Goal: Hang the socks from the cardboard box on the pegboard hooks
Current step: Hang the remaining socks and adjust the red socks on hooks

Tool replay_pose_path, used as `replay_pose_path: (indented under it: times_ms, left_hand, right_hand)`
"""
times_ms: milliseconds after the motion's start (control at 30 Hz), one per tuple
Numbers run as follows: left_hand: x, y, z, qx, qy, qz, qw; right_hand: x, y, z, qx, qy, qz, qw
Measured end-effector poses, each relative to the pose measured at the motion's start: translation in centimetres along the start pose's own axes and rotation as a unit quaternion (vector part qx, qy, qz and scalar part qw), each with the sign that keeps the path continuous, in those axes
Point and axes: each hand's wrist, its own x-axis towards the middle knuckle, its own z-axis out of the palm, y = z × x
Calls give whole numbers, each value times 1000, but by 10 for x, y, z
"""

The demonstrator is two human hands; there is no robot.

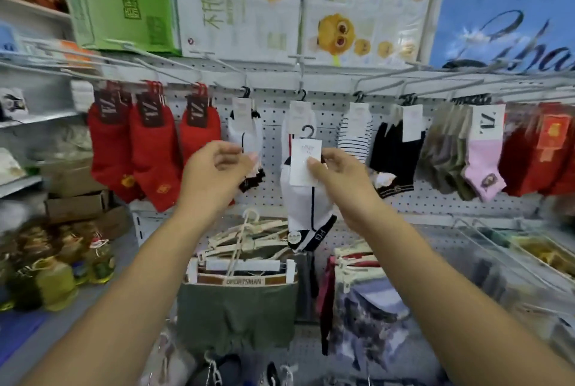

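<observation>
The right hand (337, 175) pinched a white navy-striped sock (306, 210) by its card (304, 155), its hanger hook (307, 131) free below the crowded pegboard hooks (300, 74), while the left hand (214, 167) hovered beside, loosely curled, empty.

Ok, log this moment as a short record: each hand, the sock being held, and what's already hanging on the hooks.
right hand: pinches the paper label of the white sock
white sock: dark stripe, small black hanger on top, not yet on a peg
left hand: raised beside it, fingers loosely curled, holding nothing
pegboard hooks: row above the hands
already hung: red socks at left; striped socks, black socks, pink sock to the right
</observation>
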Motion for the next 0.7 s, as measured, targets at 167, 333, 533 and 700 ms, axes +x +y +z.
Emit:
replay_pose_path:
  times_ms: [167, 333, 533, 700]
  left_hand:
    - [74, 8, -28, 20, 81, 115, 990]
    - [113, 16, -32, 28, 82, 198, 976]
    - [121, 9, -32, 23, 92, 252, 963]
    - [116, 11, -31, 10, 88, 254, 963]
  right_hand:
    - [54, -12, 50, -57, -10, -90, 994]
    - [102, -24, 90, -89, -13, -152, 984]
    - [139, -20, 111, -123, -3, -176, 977]
    - [153, -8, 123, -95, -27, -108, 989]
